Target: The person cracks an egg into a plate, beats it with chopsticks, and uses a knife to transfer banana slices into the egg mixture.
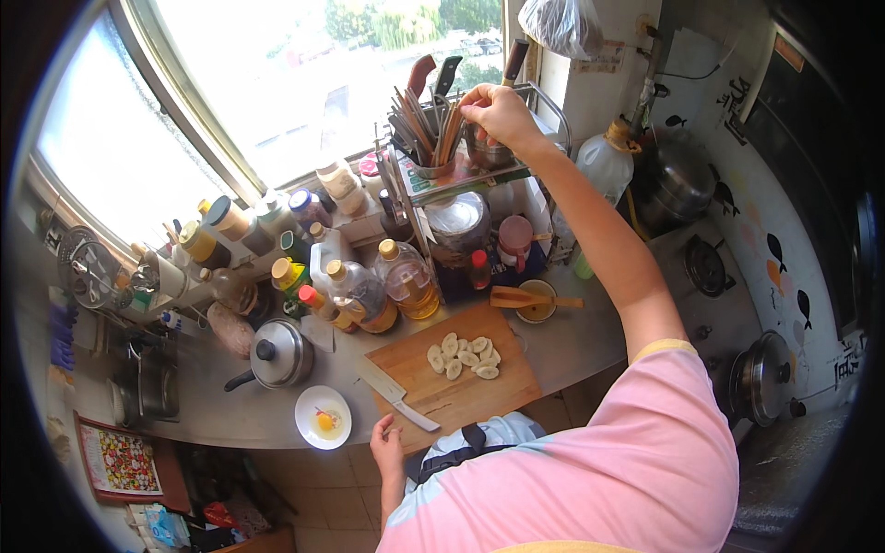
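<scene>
My right hand is raised at the metal rack, its fingertips at the chopsticks standing in a metal holder; whether it grips one cannot be told. Low near the counter's edge, my left hand has its fingers slightly apart and holds nothing. Beside it a kitchen knife lies across the left side of a wooden cutting board. Banana slices are grouped on the board. Left of the board, a white plate holds a raw egg. A wooden utensil rests across a small bowl.
A lidded saucepan stands behind the plate. Oil bottles and jars line the window side. Upright knives stand in the rack. To the right are a plastic jug, a stove burner and a lidded pot.
</scene>
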A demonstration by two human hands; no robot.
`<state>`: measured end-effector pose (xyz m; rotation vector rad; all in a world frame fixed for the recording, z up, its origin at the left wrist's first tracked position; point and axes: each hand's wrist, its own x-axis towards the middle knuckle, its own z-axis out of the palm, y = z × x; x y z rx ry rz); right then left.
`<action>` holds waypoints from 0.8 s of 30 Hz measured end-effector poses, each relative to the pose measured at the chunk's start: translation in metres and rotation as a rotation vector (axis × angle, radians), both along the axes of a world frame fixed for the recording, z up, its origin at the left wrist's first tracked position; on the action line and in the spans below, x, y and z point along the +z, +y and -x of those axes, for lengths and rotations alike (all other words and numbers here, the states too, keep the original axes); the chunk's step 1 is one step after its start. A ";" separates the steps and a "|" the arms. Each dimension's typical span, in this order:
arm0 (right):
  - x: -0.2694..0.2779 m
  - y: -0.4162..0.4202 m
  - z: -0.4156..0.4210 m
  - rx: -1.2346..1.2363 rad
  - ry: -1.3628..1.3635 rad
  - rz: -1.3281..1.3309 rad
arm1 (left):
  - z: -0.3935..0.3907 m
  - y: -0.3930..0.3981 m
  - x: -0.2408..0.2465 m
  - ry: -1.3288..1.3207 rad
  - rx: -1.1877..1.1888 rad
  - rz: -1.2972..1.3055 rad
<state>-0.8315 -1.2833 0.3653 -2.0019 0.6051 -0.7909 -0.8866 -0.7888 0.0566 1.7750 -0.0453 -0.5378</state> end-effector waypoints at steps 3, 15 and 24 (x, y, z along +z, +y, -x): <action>0.004 -0.002 0.000 0.068 -0.001 -0.020 | -0.003 0.004 -0.002 -0.014 -0.006 0.006; 0.023 0.012 -0.008 -0.102 -0.140 0.338 | -0.007 0.020 -0.006 -0.003 -0.015 -0.002; 0.127 0.012 0.028 0.040 -0.697 -0.001 | -0.013 0.025 -0.009 0.010 -0.005 -0.020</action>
